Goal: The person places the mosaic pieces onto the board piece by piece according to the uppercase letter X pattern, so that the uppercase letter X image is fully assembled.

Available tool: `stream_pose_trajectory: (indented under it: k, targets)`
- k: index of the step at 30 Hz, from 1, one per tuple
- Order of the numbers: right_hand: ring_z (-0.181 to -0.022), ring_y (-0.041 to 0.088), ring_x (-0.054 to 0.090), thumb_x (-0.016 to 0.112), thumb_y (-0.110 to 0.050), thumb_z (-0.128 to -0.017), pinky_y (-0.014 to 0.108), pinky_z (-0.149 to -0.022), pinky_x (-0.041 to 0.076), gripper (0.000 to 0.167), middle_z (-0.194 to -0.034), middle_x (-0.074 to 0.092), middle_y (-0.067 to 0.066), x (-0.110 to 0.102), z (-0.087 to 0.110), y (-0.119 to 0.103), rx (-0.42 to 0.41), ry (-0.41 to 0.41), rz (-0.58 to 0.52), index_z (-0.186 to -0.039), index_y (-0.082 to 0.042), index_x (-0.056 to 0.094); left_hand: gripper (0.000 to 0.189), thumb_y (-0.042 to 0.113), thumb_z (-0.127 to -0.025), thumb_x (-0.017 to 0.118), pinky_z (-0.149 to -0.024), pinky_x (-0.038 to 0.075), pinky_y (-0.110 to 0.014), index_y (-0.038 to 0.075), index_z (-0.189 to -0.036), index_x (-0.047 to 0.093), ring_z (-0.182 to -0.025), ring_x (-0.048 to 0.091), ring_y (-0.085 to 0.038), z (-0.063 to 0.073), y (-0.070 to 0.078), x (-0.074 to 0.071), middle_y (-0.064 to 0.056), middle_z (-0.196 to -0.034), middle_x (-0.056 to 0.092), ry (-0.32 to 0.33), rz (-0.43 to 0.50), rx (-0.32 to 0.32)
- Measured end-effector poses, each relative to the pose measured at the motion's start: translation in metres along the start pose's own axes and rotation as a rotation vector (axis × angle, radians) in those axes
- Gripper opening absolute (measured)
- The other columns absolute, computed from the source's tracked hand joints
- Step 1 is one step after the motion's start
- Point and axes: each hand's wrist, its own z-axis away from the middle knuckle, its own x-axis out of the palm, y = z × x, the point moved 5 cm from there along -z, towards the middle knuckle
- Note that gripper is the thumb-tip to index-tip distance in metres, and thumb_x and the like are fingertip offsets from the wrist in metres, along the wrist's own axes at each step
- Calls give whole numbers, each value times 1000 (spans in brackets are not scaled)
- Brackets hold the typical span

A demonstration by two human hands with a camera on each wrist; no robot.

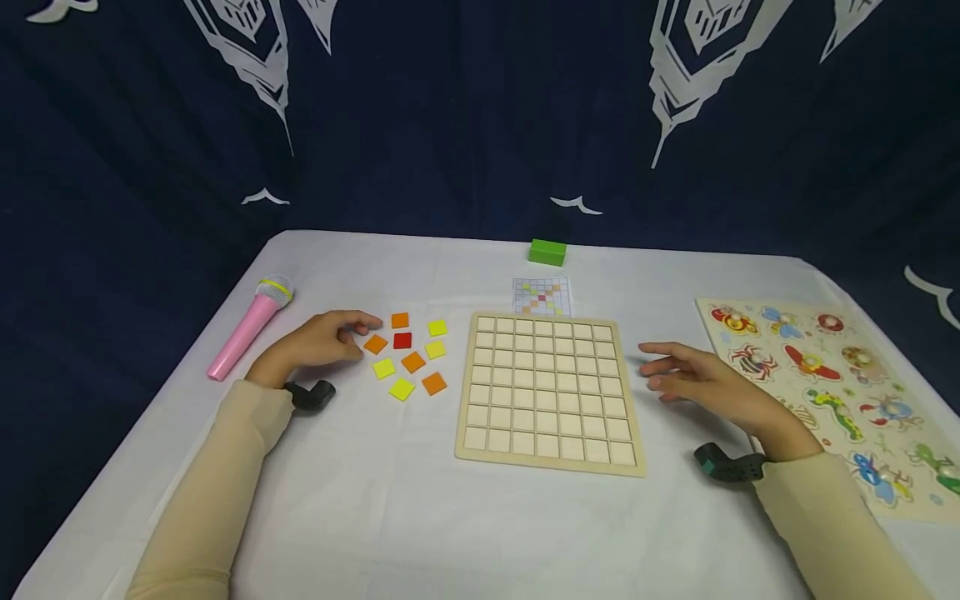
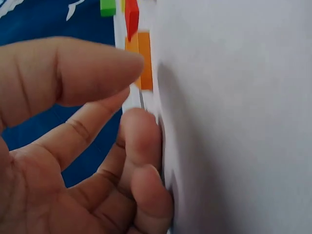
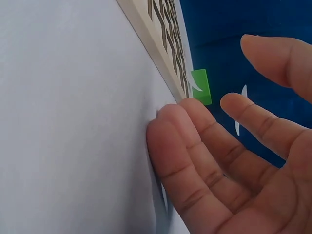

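My left hand [image 1: 321,340] rests on the white cloth just left of a loose group of square tiles, its fingers loosely bent and nothing in them. Nearest its fingertips lies an orange tile [image 1: 376,343]; a red tile [image 1: 402,340] and several yellow tiles, such as one yellow tile [image 1: 401,388], spread beyond. In the middle sits a wooden grid board [image 1: 550,462], its square cells holding no tiles. Right of that board my right hand [image 1: 697,379] lies relaxed, fingers extended toward the edge, holding nothing. In the right wrist view its fingertips [image 3: 168,141] meet the cloth.
Behind the board are a printed pattern card [image 1: 542,297], partly covered by its edge, and a green block [image 1: 547,252]. A pink toy microphone [image 1: 243,337] lies far left. An insect puzzle board [image 1: 817,350] lies at right, partly under my right forearm.
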Motion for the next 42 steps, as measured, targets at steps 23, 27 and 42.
stream_pose_trajectory:
  k: [23, 27, 42]
  targets:
    - [-79, 14, 49, 90, -4, -86, 25, -69, 44, 73, -108, 55, 13, 19, -19, 0, -33, 48, 98, -148, 12, 56, 40, 6, -95, 79, -74, 44, -25, -2, -133, 72, -83, 53, -20, 4, -12, -4, -16, -116, 67, -4, 85, -9]
    - [-79, 13, 49, 90, -4, -86, 25, -69, 44, 73, -108, 55, 13, 19, -18, 1, -31, 47, 112, -148, 12, 56, 36, 8, -95, 80, -73, 44, -25, 0, -130, 74, -82, 53, -20, 3, -15, -3, -14, -114, 67, 8, 91, -19]
    - [-79, 13, 50, 91, -4, -85, 25, -69, 45, 73, -108, 56, 13, 18, -16, 2, -31, 51, 114, -147, 13, 56, 28, 10, -96, 80, -76, 47, -23, 1, -121, 76, -85, 58, -22, -1, -21, -3, -7, -104, 73, 74, 126, 9]
